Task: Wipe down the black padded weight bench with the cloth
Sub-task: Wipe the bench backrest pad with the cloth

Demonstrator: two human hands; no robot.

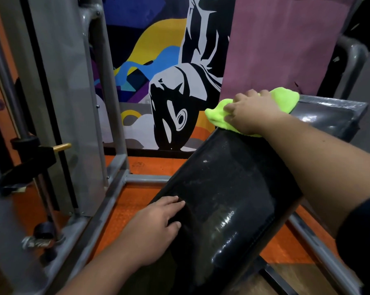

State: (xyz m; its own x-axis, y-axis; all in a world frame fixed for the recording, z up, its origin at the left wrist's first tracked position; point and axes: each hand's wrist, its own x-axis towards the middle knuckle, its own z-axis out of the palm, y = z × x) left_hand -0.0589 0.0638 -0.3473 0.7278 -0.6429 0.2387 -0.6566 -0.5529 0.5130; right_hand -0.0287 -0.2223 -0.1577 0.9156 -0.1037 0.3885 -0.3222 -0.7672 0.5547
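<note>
Black padded vinyl weight bench point(226, 199): tilted, centre frame, above the orange floor point(137, 196). Lime-green microfibre cloth point(284, 99): on the bench's far end, pressed flat under the right hand point(252, 111), fingers spread, not clenched. Left hand point(158, 226): released, resting flat on the bench's near left edge. Progress: wet streaks mid-pad suggest partial wiping; near end likely remains. Clearance: grey steel frame point(107, 199) close left of the bench; open pad between the hands.

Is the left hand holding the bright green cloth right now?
No, the right hand presses the bright green microfibre cloth; the left hand rests bare on the black padded bench.
</note>
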